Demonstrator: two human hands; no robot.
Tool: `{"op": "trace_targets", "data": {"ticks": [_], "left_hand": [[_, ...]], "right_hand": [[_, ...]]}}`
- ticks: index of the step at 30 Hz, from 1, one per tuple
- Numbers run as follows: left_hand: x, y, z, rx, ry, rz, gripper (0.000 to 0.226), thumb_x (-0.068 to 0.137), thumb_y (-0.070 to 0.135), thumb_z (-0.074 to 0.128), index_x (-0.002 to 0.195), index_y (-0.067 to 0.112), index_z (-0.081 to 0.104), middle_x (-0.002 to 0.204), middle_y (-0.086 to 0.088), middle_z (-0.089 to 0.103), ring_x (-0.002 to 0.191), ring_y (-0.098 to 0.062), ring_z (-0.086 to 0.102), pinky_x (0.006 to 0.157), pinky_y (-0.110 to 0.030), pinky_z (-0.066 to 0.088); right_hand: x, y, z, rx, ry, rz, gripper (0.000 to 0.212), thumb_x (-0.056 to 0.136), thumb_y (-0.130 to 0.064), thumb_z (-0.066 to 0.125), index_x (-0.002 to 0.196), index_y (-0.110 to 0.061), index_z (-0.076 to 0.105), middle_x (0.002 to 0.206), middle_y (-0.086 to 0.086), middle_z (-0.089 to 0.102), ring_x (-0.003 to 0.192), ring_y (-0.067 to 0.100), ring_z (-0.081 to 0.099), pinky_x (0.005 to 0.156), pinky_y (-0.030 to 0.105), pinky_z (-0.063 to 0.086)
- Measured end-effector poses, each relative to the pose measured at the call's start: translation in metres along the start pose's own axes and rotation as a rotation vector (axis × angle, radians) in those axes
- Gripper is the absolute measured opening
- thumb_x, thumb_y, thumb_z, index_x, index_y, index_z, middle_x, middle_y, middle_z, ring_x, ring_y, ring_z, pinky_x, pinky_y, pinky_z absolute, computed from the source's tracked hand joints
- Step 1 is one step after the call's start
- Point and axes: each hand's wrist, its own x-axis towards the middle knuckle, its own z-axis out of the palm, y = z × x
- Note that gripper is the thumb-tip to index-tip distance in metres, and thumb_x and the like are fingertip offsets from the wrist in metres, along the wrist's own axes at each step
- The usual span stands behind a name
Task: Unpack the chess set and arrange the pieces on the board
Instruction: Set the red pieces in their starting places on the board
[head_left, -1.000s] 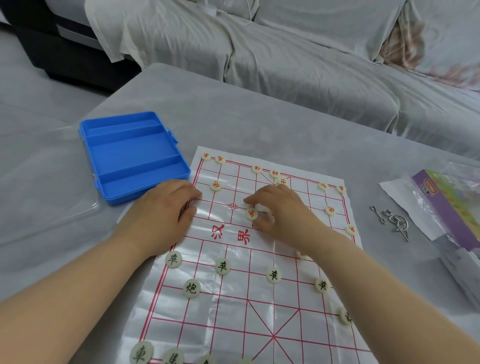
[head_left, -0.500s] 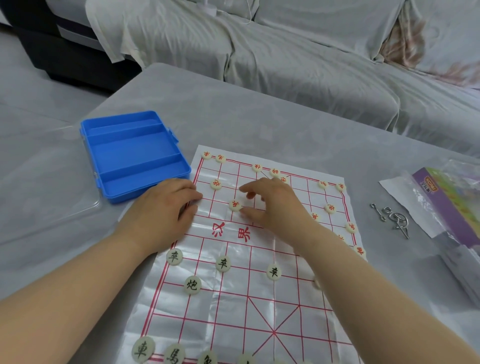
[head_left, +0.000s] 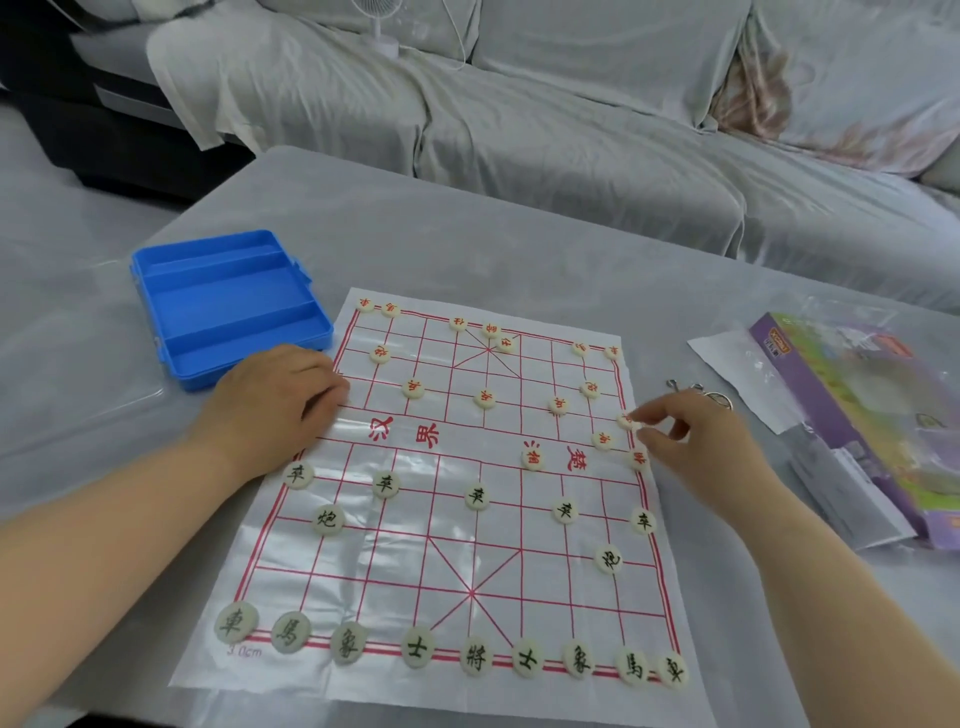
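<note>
Grey cloth covers the table (head_left: 519, 249), with a sheet-draped sofa (head_left: 571, 130) behind. The xiangqi board (head_left: 395, 561) lies flat beside a blue case (head_left: 228, 306). The right hand (head_left: 696, 447) pinches a red-marked piece (head_left: 627, 421) at the board's right edge. The left hand (head_left: 275, 400), fingers curled, rests on its left edge; any contents are hidden.

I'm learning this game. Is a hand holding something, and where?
The right hand pinches one red-lettered piece by its rim, at the right edge of the board. The left hand rests curled; its inside is hidden.
</note>
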Motion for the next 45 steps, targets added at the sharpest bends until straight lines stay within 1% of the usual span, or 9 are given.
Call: {"op": "trace_targets", "data": {"ticks": [5, 13, 16, 20, 26, 31, 37, 42, 45], "left_hand": [[0.001, 0.003, -0.003, 0.020, -0.056, -0.016, 0.024, 0.088, 0.022, 0.053, 0.098, 0.008, 0.069, 0.097, -0.004, 0.066, 0.092, -0.024, 0.054, 0.077, -0.032, 0.039], [0.012, 0.011, -0.019, 0.074, -0.230, -0.096, 0.031, 0.087, 0.027, 0.050, 0.115, 0.020, 0.059, 0.118, 0.003, 0.058, 0.108, -0.014, 0.047, 0.092, -0.028, 0.036], [0.017, 0.042, -0.019, 0.036, -0.146, -0.052, 0.025, 0.086, 0.026, 0.053, 0.110, 0.023, 0.061, 0.116, 0.005, 0.058, 0.106, -0.011, 0.047, 0.088, -0.025, 0.035], [0.027, 0.102, -0.001, -0.062, -0.239, 0.066, 0.029, 0.086, 0.035, 0.052, 0.113, 0.028, 0.058, 0.114, 0.012, 0.056, 0.095, 0.001, 0.036, 0.086, -0.018, 0.029], [0.043, 0.154, 0.028, -0.060, -0.404, 0.076, 0.045, 0.084, 0.044, 0.053, 0.126, 0.027, 0.048, 0.124, 0.009, 0.050, 0.110, -0.010, 0.045, 0.084, -0.021, 0.034], [0.047, 0.156, 0.032, -0.046, -0.474, 0.046, 0.042, 0.082, 0.040, 0.058, 0.121, 0.027, 0.052, 0.121, 0.006, 0.050, 0.102, -0.011, 0.046, 0.082, -0.022, 0.038], [0.042, 0.156, 0.030, -0.138, -0.453, 0.031, 0.037, 0.085, 0.029, 0.057, 0.122, 0.027, 0.051, 0.117, 0.006, 0.054, 0.095, -0.008, 0.045, 0.083, -0.020, 0.036], [0.028, 0.122, 0.005, -0.375, -0.218, -0.148, 0.036, 0.081, 0.023, 0.063, 0.114, 0.032, 0.053, 0.086, 0.021, 0.049, 0.080, 0.000, 0.048, 0.067, -0.008, 0.033], [0.011, 0.081, -0.007, -0.429, -0.082, -0.292, 0.036, 0.079, 0.017, 0.064, 0.107, 0.037, 0.052, 0.083, 0.025, 0.049, 0.078, 0.006, 0.046, 0.062, -0.006, 0.030]], "right_hand": [[-0.012, 0.025, 0.008, 0.123, 0.045, 0.079, 0.013, 0.085, -0.016, 0.058, 0.090, -0.028, 0.056, 0.080, -0.017, 0.045, 0.067, 0.000, 0.041, 0.057, 0.010, 0.029], [-0.001, 0.028, 0.009, 0.175, 0.003, 0.063, 0.023, 0.084, -0.024, 0.060, 0.105, -0.030, 0.055, 0.093, -0.013, 0.045, 0.072, 0.003, 0.042, 0.057, 0.013, 0.030], [0.000, 0.021, 0.016, 0.132, 0.020, -0.009, 0.028, 0.084, -0.025, 0.060, 0.112, -0.025, 0.057, 0.104, -0.006, 0.049, 0.089, 0.007, 0.042, 0.074, 0.019, 0.034], [-0.002, 0.016, 0.024, 0.065, 0.012, -0.059, 0.035, 0.086, -0.029, 0.057, 0.120, -0.021, 0.053, 0.114, 0.000, 0.052, 0.106, 0.016, 0.045, 0.083, 0.023, 0.033], [-0.003, 0.017, 0.034, -0.092, 0.038, -0.102, 0.035, 0.087, -0.031, 0.052, 0.121, -0.024, 0.052, 0.115, 0.000, 0.053, 0.107, 0.019, 0.042, 0.080, 0.024, 0.027], [-0.001, 0.015, 0.039, -0.110, 0.068, -0.119, 0.029, 0.088, -0.032, 0.050, 0.115, -0.024, 0.056, 0.113, -0.001, 0.054, 0.107, 0.020, 0.040, 0.079, 0.026, 0.023], [-0.001, 0.015, 0.040, -0.102, 0.081, -0.122, 0.025, 0.087, -0.031, 0.051, 0.109, -0.020, 0.058, 0.109, -0.002, 0.056, 0.105, 0.019, 0.041, 0.080, 0.025, 0.026], [-0.002, 0.015, 0.031, -0.045, 0.086, -0.107, 0.026, 0.087, -0.031, 0.053, 0.110, -0.020, 0.058, 0.102, -0.004, 0.055, 0.091, 0.011, 0.036, 0.077, 0.022, 0.024], [-0.008, 0.006, 0.027, -0.015, 0.069, -0.123, 0.024, 0.085, -0.031, 0.057, 0.107, -0.021, 0.058, 0.092, -0.011, 0.046, 0.089, 0.008, 0.033, 0.078, 0.021, 0.026]]}}
